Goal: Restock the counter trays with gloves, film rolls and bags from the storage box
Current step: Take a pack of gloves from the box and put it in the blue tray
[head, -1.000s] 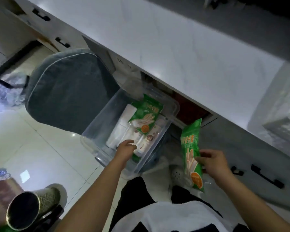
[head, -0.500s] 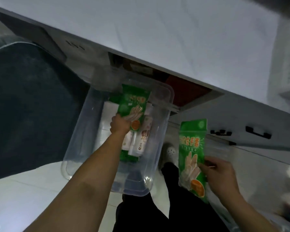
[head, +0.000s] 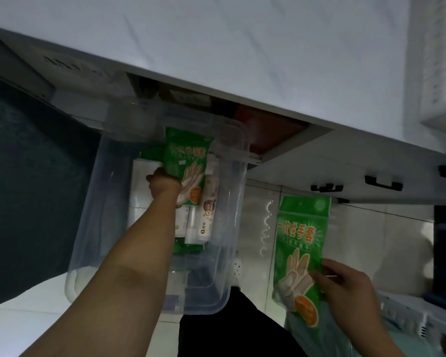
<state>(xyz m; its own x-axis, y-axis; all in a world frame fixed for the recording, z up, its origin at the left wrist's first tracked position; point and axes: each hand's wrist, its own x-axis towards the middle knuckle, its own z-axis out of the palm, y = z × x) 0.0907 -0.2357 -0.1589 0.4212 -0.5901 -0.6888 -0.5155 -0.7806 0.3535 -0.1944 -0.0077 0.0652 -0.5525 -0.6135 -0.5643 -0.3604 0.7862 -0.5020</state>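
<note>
A clear plastic storage box [head: 95, 228] stands on the floor below the counter. Inside it my left hand [head: 164, 185] grips a green pack of gloves [head: 187, 155] by its lower left edge. Under that pack lie white film rolls [head: 207, 210] and a white folded stack of bags [head: 141, 181]. Out to the right, clear of the box, my right hand [head: 345, 282] holds a second green glove pack [head: 300, 243] upright by its right edge.
The white marble counter [head: 242, 47] runs across the top, with a blurred white tray [head: 440, 73] at its right end. Below it are white drawers with black handles [head: 382, 182]. A dark cushioned chair [head: 36, 176] stands left of the box. A white basket [head: 410, 318] sits low right.
My left hand went from the rolls to the glove pack in the box and closed on it. The view swung down and closer to the box. My right hand kept its pack.
</note>
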